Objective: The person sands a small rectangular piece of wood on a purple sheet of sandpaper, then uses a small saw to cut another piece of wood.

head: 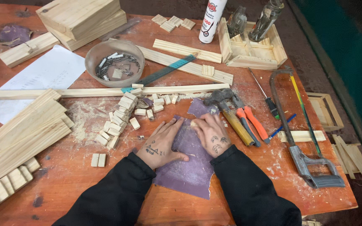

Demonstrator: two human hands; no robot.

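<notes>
Sandpaper (189, 167), one purple sheet, is spread flat on the table (273, 167) under both hands. The left hand (161, 144) is pressed open on its left edge. The right hand (211, 134) is curled over a small wood block (194, 124) at the sheet's twelve o'clock; the grip itself is hidden. One hammer (227, 113), one pair of pliers (250, 121) and one hacksaw (302, 138) are seen at three o'clock, a heap of small blocks (120, 119) at ten.

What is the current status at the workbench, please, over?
Left hand flat on the purple sandpaper sheet. Right hand pressing a small wood piece onto it. Hammer and pliers close beside right hand; wood blocks piled left.
</notes>
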